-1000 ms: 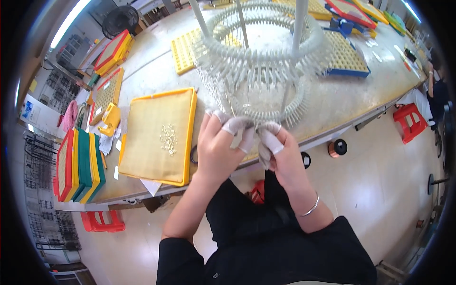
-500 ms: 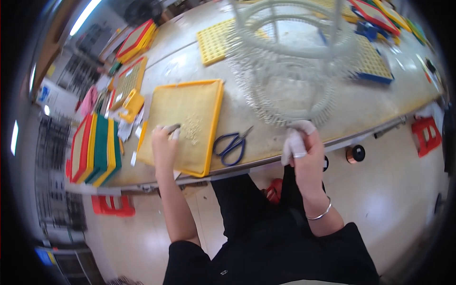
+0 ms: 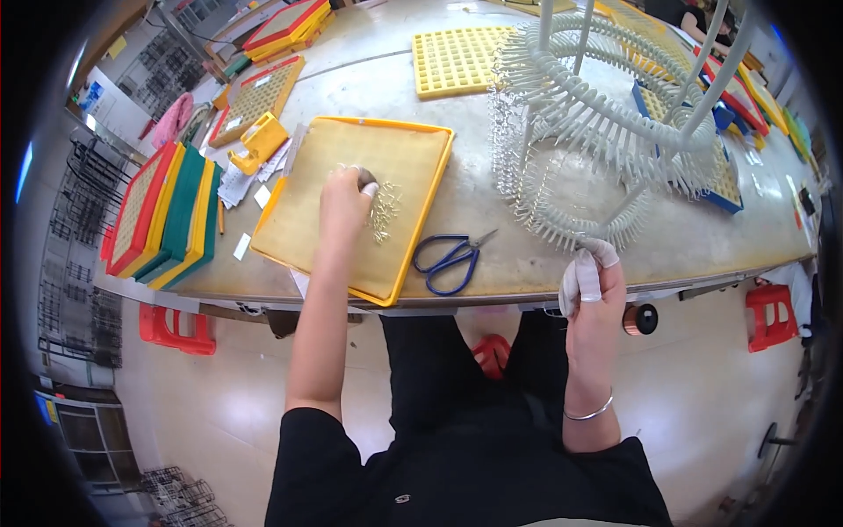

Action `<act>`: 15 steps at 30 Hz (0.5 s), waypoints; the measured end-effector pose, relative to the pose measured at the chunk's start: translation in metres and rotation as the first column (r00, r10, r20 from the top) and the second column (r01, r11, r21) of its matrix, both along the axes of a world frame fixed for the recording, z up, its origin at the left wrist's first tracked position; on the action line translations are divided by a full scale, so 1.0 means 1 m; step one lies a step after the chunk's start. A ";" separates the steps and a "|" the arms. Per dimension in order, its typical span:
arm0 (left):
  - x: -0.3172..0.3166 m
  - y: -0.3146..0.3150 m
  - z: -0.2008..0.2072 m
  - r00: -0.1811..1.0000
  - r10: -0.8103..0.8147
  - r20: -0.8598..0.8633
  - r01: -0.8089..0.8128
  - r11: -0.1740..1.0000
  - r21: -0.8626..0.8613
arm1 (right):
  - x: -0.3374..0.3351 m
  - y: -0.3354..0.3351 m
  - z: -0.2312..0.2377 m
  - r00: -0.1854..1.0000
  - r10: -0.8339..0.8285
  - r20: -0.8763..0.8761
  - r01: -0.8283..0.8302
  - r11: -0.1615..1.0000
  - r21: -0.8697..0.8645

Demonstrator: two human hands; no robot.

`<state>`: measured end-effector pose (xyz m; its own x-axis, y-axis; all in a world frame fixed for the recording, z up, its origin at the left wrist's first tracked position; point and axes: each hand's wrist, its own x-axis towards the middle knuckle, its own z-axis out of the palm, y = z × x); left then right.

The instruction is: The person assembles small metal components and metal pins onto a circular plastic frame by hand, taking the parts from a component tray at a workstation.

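A shallow yellow-rimmed tray [image 3: 420,215] with a tan lining lies on the table. On it is a small pile of tiny pale metallic pieces [image 3: 384,211]. At the pile's left edge my left hand [image 3: 345,198] has its fingers bent together, with coverings on the fingertips; anything between them is too small to see. My right hand [image 3: 594,283], white wraps on its fingers, is closed in a pinch at the table's front edge. What it holds is hidden. Just beyond it stands a white tiered ring rack [image 3: 606,110] with spiky loops, thin clear or silvery strands hanging from it.
Blue-handled scissors [image 3: 452,263] lie between tray and right hand. A stack of coloured trays [image 3: 167,220] stands at the left, near a yellow tape dispenser [image 3: 262,140]. A yellow grid tray [image 3: 461,61] lies behind. Red stools [image 3: 771,316] and a copper-coloured spool [image 3: 639,320] are below.
My left hand has shifted slightly inward over the tray, closer to the pile. The right hand stays pinched near the rack. The whole view has shifted and become sharper.
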<state>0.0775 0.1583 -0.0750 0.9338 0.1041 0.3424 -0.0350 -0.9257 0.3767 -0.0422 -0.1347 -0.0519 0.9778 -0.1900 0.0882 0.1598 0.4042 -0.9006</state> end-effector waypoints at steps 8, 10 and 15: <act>-0.014 -0.036 0.033 0.987 0.010 0.160 0.071 0.866 -0.494 | -0.001 -0.009 -0.001 1.000 0.011 -0.014 -0.010 0.993 0.115; -0.030 -0.064 0.049 0.979 -0.074 0.189 0.165 0.831 -0.531 | -0.002 -0.008 -0.001 1.000 -0.011 -0.024 0.015 0.988 0.153; -0.067 -0.122 0.067 0.866 -0.372 0.334 0.481 0.803 -0.352 | 0.000 -0.004 0.001 0.998 0.038 -0.044 -0.035 0.998 0.060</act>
<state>0.0108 0.0360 -0.0081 0.8116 -0.1046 0.5748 -0.5271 -0.5554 0.6432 -0.0424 -0.1387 -0.0504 0.9870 -0.1575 0.0334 0.1035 0.4621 -0.8808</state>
